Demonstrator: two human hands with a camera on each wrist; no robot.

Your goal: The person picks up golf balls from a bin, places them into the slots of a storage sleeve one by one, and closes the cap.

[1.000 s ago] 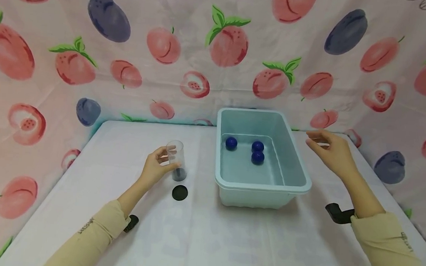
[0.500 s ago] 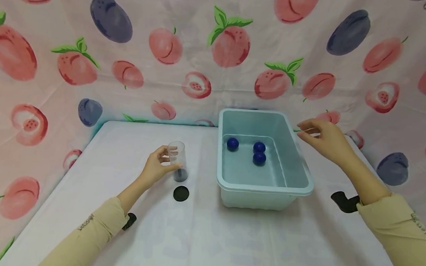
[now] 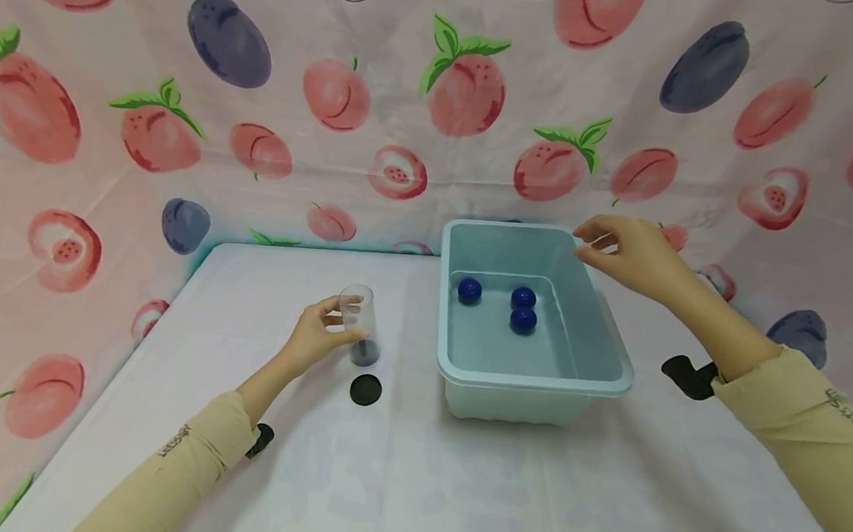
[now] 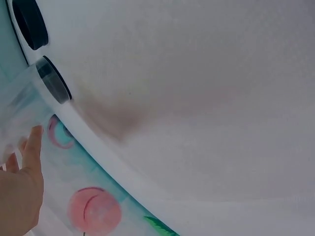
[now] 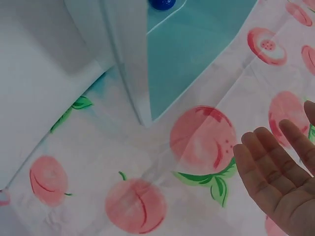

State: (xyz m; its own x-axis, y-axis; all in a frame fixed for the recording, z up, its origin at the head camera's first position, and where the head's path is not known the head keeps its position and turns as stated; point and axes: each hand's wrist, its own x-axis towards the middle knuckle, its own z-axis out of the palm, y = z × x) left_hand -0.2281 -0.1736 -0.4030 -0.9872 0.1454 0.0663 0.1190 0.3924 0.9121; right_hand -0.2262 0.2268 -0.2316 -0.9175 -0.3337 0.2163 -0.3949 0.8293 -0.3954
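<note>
My left hand (image 3: 316,337) holds a clear plastic cylinder (image 3: 355,315) with a dark base, which stands upright on the table; fingers and thumb wrap its sides. The left wrist view shows the same cylinder (image 4: 24,98) at its left edge. Just in front of it lies a round black lid (image 3: 366,390). Over the far right rim of a pale blue-green tub (image 3: 537,383) hovers my right hand (image 3: 634,253), holding nothing, its fingers loosely bent. Three dark blue balls (image 3: 522,320) rest on the tub's floor, two of them touching. One ball (image 5: 162,4) also shows in the right wrist view.
A white-covered table (image 3: 394,481) carries everything. Behind it hangs a peach-patterned cloth (image 3: 264,36), which also runs down both sides. The tub's raised walls stand between my two hands. A dark strap piece (image 3: 688,377) shows at each wrist.
My right hand has moved left and slightly up, from beside the tub to over its right rim. The left hand and the cylinder stay in place; the view shifts slightly.
</note>
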